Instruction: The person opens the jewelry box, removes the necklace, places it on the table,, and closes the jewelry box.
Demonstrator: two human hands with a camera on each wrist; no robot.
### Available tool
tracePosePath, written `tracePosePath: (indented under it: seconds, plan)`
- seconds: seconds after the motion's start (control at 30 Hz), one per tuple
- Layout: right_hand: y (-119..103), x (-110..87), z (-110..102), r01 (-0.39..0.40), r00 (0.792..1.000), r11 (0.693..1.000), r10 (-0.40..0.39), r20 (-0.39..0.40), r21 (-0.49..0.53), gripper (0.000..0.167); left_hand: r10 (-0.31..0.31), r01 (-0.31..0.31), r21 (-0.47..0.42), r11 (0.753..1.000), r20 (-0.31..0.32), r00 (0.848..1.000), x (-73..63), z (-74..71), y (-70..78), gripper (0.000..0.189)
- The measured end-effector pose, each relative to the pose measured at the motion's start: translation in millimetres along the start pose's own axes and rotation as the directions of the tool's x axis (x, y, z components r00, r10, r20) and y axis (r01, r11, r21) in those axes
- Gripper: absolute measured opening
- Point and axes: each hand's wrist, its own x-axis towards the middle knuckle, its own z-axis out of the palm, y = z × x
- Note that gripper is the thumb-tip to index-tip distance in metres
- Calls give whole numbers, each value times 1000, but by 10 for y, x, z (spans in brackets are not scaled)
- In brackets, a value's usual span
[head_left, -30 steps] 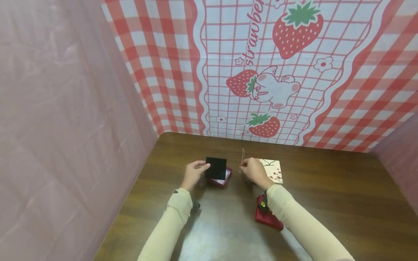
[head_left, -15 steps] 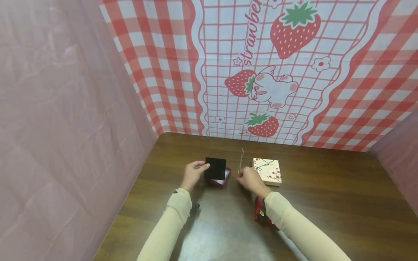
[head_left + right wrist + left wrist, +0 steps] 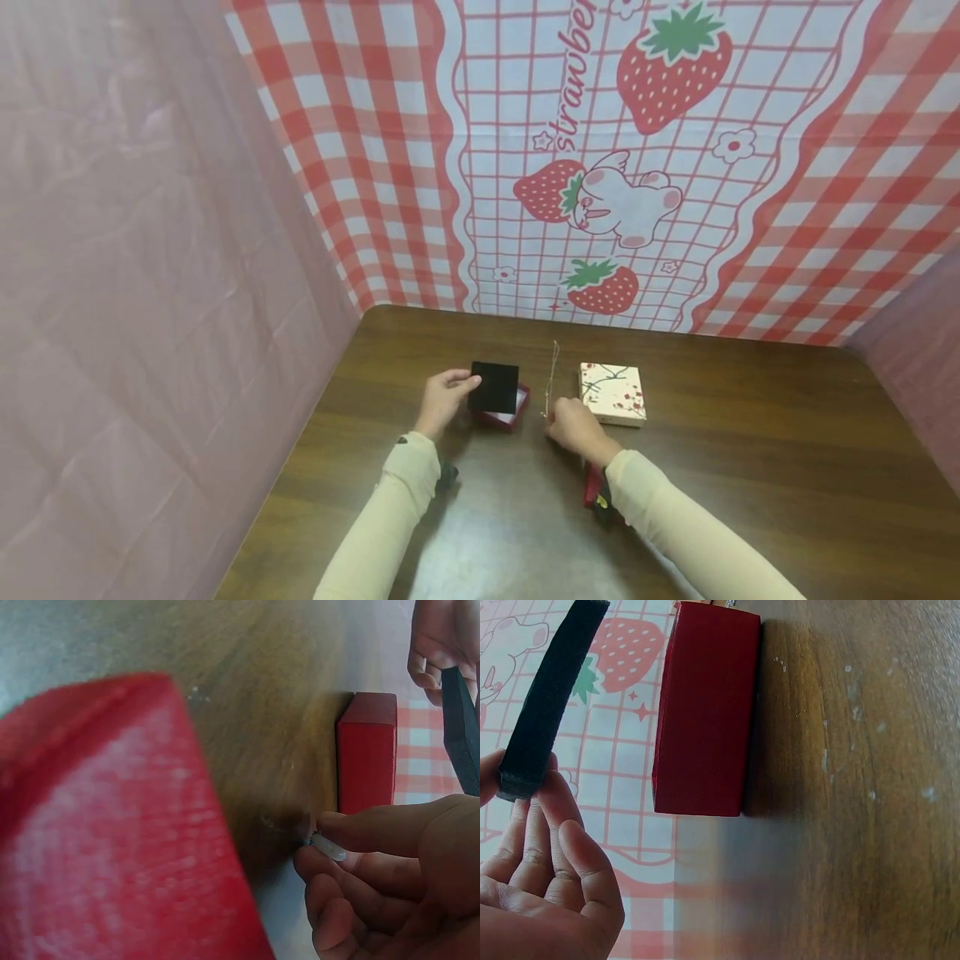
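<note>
My left hand (image 3: 442,400) pinches a thin black square pad (image 3: 495,387) by its left edge, thumb on top. Under the pad is an open red box (image 3: 513,415) with a white inside, partly covered by it; the left wrist view shows the box's red side (image 3: 709,712). A fine necklace chain (image 3: 552,371) lies stretched out on the table right of the box. At its near end my right hand (image 3: 576,425) pinches a small pale pendant (image 3: 328,847) between thumb and forefinger, close over the wood.
A cream box (image 3: 615,393) with a red blossom print stands right of my right hand. A red box piece (image 3: 592,485) lies under my right wrist, mostly hidden by the sleeve. Behind the wooden table (image 3: 750,433) hangs a strawberry-print cloth (image 3: 420,167).
My right hand has moved down along the chain toward me, uncovering the cream box and hiding more of the red piece. The left hand and black pad stay in place.
</note>
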Motion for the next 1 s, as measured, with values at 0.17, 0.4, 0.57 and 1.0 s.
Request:
tracePosePath:
  seconds: [0.17, 0.4, 0.57, 1.0]
  plan:
    - [10, -10, 33, 32, 999, 999, -33, -4, -9, 22, 1, -1, -1, 1000, 0, 1000, -30, -3, 43, 32]
    - [-37, -51, 29, 35, 999, 999, -35, 7, -7, 25, -10, 10, -11, 1000, 4, 1000, 18, 18, -30, 32]
    - [-86, -91, 25, 41, 999, 999, -41, 12, -14, 25, -22, 22, -10, 1000, -16, 1000, 188, 46, -323, 34]
    - [-95, -102, 41, -3, 998, 1000, 4, 59, -11, 24, -46, 46, -7, 999, -14, 999, 223, 53, -349, 34]
